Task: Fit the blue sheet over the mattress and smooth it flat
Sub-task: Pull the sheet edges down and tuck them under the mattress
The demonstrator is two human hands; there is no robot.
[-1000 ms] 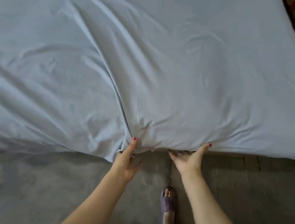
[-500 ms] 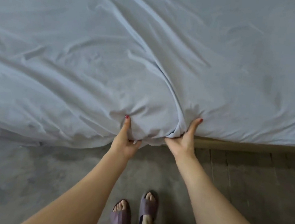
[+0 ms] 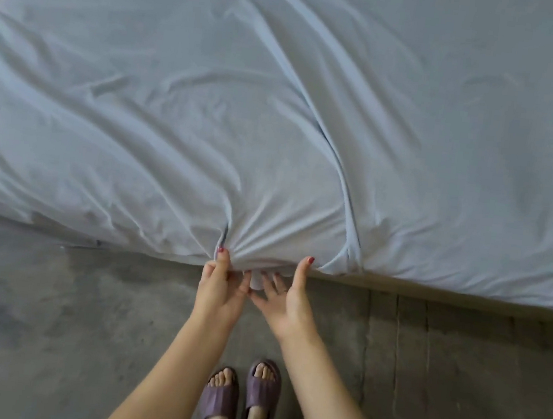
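The blue sheet (image 3: 210,115) lies over the mattress, wrinkled, with one long raised fold running from the upper middle down to the near edge. A tan strip of the mattress (image 3: 464,298) shows below the sheet's hem on the right. My left hand (image 3: 219,289) pinches the hem at the near edge, thumb on top and fingers curled beneath, and creases fan out from it. Close beside it, my right hand (image 3: 287,300) holds the same bunched hem, thumb up against the sheet and fingers reaching under it.
Grey concrete floor (image 3: 48,321) runs along the near side of the bed, with grooved lines to the right. My feet in purple slippers (image 3: 239,398) stand just behind my hands. The sheet's left part hangs down to the floor.
Both hands have shifted left along the near edge and come closer together. The long fold that was between them now lies to the right of my right hand.
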